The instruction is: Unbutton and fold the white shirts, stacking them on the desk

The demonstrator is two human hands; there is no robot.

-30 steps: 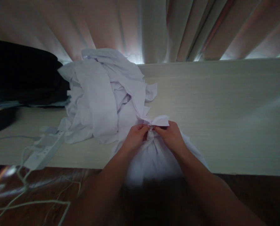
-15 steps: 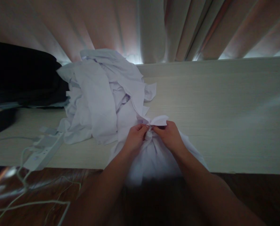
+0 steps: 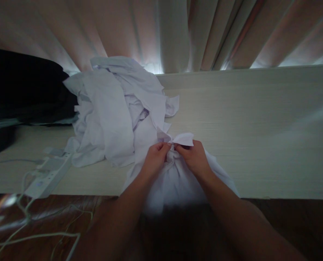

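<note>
A white shirt (image 3: 177, 181) hangs over the near edge of the pale surface, its collar end uppermost. My left hand (image 3: 157, 156) pinches the cloth at the collar from the left. From the right, my right hand (image 3: 194, 154) grips the same spot, thumb and fingers closed on the fabric. The fingertips of both hands almost meet, and a collar flap stands up beside each. Small details between the fingers are too blurred to make out. A crumpled pile of white clothes (image 3: 115, 112) lies just beyond and to the left.
Black fabric items (image 3: 25, 87) sit at the far left. A white power strip (image 3: 50, 174) with plugged-in cables lies near the front left edge of the pale ledge (image 3: 254, 134). Curtains (image 3: 129, 32) hang behind it. Cables trail over the dark wooden floor (image 3: 80, 210).
The left collar flap now stands up more clearly beside the fingers. Both hands keep their grip on the collar. The view has shifted very slightly.
</note>
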